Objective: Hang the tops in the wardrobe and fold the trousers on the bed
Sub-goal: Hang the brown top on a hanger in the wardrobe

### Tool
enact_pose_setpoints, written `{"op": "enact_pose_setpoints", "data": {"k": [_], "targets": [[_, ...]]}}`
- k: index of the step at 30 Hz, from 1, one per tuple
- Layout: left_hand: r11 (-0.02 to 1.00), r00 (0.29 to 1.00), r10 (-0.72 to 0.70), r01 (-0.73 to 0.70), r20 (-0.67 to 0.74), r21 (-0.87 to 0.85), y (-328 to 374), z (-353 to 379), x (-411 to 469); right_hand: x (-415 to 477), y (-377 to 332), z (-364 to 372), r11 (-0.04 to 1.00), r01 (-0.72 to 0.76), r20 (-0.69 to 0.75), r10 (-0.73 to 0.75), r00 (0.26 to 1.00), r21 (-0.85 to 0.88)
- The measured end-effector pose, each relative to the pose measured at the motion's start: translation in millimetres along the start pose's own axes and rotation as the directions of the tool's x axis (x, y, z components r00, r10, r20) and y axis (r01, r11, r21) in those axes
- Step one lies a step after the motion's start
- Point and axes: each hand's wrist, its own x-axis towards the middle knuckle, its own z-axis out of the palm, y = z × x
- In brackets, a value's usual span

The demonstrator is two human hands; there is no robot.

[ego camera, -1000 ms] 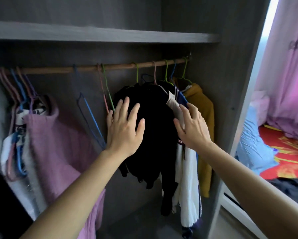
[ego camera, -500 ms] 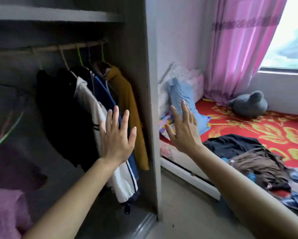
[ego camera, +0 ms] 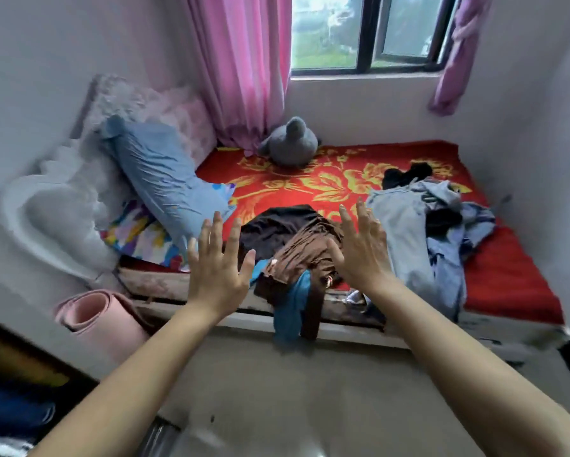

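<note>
The left hand (ego camera: pixel 218 275) and right hand (ego camera: pixel 362 258) are raised palms forward, fingers (ego camera: pixel 214 237) spread wide, holding nothing. Just beyond them a brown and black clothes heap (ego camera: pixel 293 239) lies at the near edge of the bed (ego camera: pixel 508 285), a pale denim pile (ego camera: pixel 405 232) to its right. Farther back a grey plush toy (ego camera: pixel 290 143) sits by the pink curtain (ego camera: pixel 240 67).

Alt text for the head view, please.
The left hand and right hand reach, open and empty, toward a brown-and-black clothes pile at the bed's near edge. Pale blue garments lie to its right; a grey plush toy sits behind.
</note>
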Motion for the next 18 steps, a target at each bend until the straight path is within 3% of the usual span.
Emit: {"op": "enact_pose_setpoints", "data": {"k": [9,18], "targets": [[0.995,0.948,0.103,-0.099,0.300,-0.029,42,174,87,30,145,79,0.970,-0.221,0.237,0.240,0.941,-0.102],[0.996,0.878,0.085,-0.070,0.470,-0.048,43,318,231,170,238,167,0.929,-0.274,0.425,0.359,0.831,-0.250]]}}
